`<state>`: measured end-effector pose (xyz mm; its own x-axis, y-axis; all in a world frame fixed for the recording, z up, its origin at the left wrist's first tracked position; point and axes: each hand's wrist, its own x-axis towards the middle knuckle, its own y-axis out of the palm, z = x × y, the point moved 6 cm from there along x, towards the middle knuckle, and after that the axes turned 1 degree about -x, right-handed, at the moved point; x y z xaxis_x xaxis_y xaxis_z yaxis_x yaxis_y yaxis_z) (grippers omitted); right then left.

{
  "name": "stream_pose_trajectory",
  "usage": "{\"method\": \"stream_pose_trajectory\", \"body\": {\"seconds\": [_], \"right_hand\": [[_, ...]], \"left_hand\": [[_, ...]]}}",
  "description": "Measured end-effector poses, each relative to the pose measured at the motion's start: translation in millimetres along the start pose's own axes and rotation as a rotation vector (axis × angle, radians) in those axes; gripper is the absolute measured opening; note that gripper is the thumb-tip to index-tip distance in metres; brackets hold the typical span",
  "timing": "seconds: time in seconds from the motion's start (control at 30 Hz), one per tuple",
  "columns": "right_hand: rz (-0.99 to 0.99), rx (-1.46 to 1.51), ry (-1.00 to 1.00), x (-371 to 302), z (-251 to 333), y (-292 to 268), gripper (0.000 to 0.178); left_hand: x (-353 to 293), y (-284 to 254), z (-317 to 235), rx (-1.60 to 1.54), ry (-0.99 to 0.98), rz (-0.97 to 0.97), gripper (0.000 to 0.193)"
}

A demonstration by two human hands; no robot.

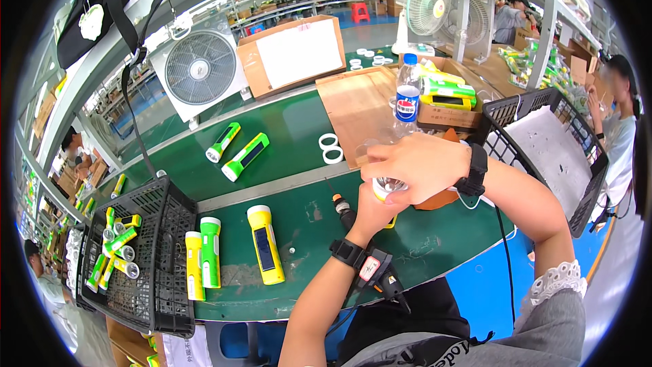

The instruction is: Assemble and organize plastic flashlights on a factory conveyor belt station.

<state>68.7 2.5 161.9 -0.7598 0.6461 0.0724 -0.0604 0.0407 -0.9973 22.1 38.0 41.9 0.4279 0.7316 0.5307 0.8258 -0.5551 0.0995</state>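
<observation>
Both of my hands meet over the green bench, right of centre. My left hand [375, 209] wraps round a flashlight [388, 187] whose silvery reflector end faces up; a bit of yellow shows below, and most of its body is hidden. From above, my right hand [424, 166] closes over the flashlight's head, its fingers bent round the rim. Beneath my left forearm lies a black electric screwdriver [345, 213] with an orange-ringed tip. Left of that forearm, a yellow flashlight with a dark panel [267, 248] rests beside a green flashlight [210, 251] and another yellow flashlight [195, 266].
At left a black crate [173, 231] holds several flashlights. Two green flashlights [246, 157] lie on the green belt [292, 129]. White rings [331, 149] sit beside a wooden board [350, 105]. A bottle [406, 98], a carton [451, 117] and a black crate [581, 197] stand at right.
</observation>
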Motion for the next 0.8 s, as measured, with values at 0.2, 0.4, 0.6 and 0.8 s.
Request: {"method": "stream_pose_trajectory", "body": {"seconds": [0.2,0.4,0.6,0.8], "right_hand": [[0.013,0.028,-0.016,0,3,-9,0.037],[0.006,-0.003,0.035,3,-2,-3,0.035],[0.036,0.035,0.070,5,-6,-3,0.038],[0.034,-0.044,0.120,2,-7,-5,0.046]], "left_hand": [[-1,-2,1,-0.014,-0.045,-0.013,0.040],[0,-1,2,0.034,-0.032,-0.027,0.038],[1,-2,0,0.109,0.000,-0.057,0.036],[1,-4,5,0.070,-0.040,-0.082,0.039]]}}
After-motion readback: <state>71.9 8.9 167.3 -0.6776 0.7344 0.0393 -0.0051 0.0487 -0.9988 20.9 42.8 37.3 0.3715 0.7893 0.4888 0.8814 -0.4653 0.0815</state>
